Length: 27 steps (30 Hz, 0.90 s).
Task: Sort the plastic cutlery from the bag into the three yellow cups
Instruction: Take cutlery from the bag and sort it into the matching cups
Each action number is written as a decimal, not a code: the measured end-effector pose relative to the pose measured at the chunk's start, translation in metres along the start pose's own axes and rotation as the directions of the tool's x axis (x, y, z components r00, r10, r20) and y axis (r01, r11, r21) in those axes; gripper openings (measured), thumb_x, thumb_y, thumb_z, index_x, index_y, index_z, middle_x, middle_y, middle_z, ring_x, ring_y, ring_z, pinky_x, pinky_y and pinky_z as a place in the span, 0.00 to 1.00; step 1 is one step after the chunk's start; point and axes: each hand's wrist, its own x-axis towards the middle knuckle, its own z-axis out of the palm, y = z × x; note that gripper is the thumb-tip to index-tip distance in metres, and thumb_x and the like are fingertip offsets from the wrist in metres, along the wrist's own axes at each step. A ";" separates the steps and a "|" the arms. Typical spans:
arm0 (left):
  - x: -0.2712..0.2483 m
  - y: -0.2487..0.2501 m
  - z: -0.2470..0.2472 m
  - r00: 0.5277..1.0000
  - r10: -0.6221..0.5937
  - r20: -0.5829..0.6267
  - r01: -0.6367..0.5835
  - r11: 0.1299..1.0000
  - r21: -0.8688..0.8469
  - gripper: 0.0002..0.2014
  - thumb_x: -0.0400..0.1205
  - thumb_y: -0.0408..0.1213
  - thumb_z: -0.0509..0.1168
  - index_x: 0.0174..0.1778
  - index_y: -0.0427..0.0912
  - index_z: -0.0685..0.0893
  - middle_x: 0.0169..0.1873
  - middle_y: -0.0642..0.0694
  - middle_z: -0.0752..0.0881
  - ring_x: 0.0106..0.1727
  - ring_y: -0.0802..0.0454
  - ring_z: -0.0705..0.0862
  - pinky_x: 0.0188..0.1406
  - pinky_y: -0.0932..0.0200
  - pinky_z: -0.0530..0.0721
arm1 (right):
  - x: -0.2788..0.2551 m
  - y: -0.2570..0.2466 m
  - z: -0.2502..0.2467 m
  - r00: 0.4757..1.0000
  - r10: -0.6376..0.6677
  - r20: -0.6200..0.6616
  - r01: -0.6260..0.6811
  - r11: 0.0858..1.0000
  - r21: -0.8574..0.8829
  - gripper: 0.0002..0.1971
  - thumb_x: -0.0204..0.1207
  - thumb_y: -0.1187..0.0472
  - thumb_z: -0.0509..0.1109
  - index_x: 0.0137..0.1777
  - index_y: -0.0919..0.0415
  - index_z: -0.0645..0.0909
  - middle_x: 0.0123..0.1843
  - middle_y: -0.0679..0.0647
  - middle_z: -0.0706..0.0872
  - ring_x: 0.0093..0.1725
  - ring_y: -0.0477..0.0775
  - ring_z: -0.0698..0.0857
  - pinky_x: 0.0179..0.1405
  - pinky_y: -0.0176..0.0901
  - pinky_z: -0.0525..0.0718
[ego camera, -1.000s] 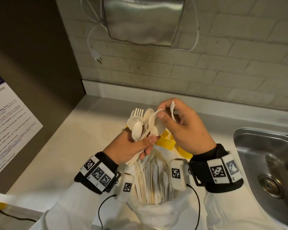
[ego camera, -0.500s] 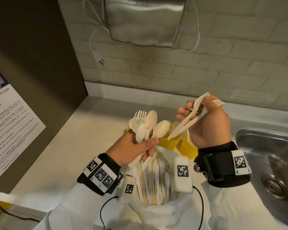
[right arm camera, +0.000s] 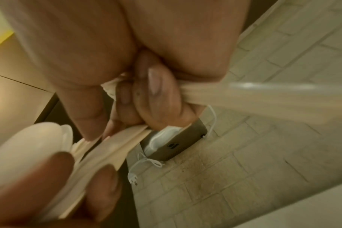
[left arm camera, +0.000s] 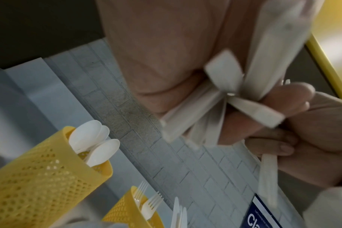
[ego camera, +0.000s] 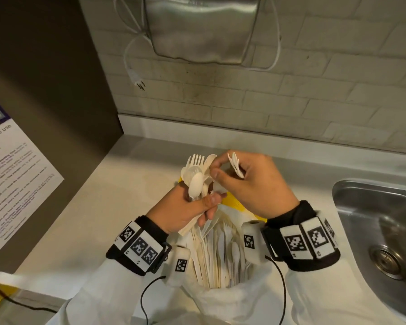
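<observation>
Two hands over the white bag (ego camera: 223,299) of cutlery w/ yellow cups (left arm camera: 39,172) behind: left hand (ego camera: 185,207) fist-grips a spoon-and-fork bunch (ego camera: 197,177), right hand (ego camera: 251,184) holds forks (ego camera: 236,165), thumb & forefinger at a spoon (ego camera: 210,160).

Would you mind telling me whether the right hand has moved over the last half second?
Yes. The right hand swung left, away from the sink, back to the bundle in the left hand.

The head view is dim and warm, with soft shadows in the counter's (ego camera: 117,184) back left corner and wide-angle bending at the edges. Both wrist views are blurred: the cutlery handles (left arm camera: 223,98) smear, and the right hand (right arm camera: 127,61) sits out of focus.
</observation>
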 end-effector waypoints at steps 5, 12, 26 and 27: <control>-0.004 0.004 -0.001 0.999 -0.032 -0.009 0.032 0.999 0.040 0.18 0.88 0.37 0.66 0.36 0.59 0.91 0.27 0.47 0.84 0.24 0.49 0.77 0.32 0.54 0.80 | 0.001 0.010 -0.003 0.990 -0.004 0.143 0.013 0.998 -0.064 0.06 0.79 0.59 0.77 0.54 0.50 0.89 0.38 0.44 0.93 0.38 0.41 0.91 0.46 0.43 0.88; -0.005 0.000 0.000 0.998 -0.062 0.001 0.062 0.997 0.035 0.11 0.86 0.42 0.68 0.46 0.39 0.91 0.27 0.47 0.84 0.23 0.51 0.76 0.38 0.48 0.81 | 0.002 0.014 -0.004 0.996 -0.069 -0.047 0.070 0.997 0.020 0.04 0.84 0.64 0.72 0.50 0.54 0.85 0.37 0.44 0.86 0.36 0.45 0.82 0.37 0.37 0.78; -0.001 0.001 0.000 1.000 -0.024 0.011 0.022 0.992 0.126 0.17 0.89 0.40 0.66 0.33 0.48 0.85 0.25 0.47 0.83 0.23 0.48 0.75 0.36 0.46 0.79 | 0.002 0.024 0.008 0.992 0.055 -0.113 -0.042 0.992 0.122 0.09 0.85 0.58 0.70 0.48 0.61 0.88 0.45 0.53 0.88 0.45 0.51 0.87 0.46 0.54 0.85; -0.001 0.000 -0.001 1.000 -0.022 0.009 0.021 0.992 0.127 0.16 0.89 0.40 0.66 0.34 0.49 0.86 0.25 0.47 0.83 0.23 0.49 0.75 0.36 0.46 0.79 | 0.001 0.024 0.008 0.991 0.046 -0.128 -0.026 0.988 0.151 0.08 0.86 0.58 0.69 0.51 0.59 0.89 0.49 0.53 0.89 0.50 0.51 0.88 0.51 0.52 0.86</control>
